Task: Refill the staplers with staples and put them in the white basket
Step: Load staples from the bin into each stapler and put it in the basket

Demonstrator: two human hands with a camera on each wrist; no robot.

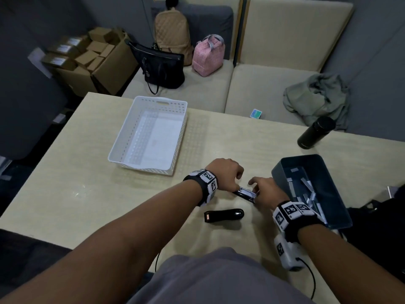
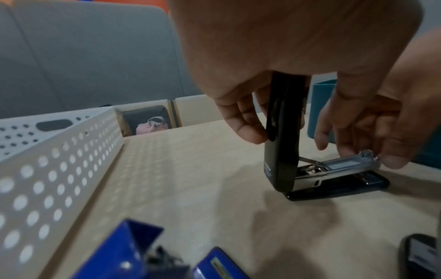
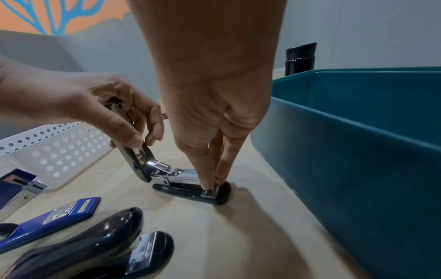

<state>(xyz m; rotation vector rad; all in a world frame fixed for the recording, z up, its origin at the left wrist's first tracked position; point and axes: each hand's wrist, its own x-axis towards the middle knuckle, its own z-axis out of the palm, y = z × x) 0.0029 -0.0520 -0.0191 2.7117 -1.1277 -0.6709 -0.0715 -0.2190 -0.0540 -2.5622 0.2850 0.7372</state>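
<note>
**Black stapler held open for refilling**

The left hand grips the open stapler's raised lid; the right hand pinches its metal magazine front. Beyond the left hand, the white basket holds no staplers. Others wait nearby.

basket on table, left-behind open stapler; bin just right of it; second stapler in front; flask behind bin.
</note>
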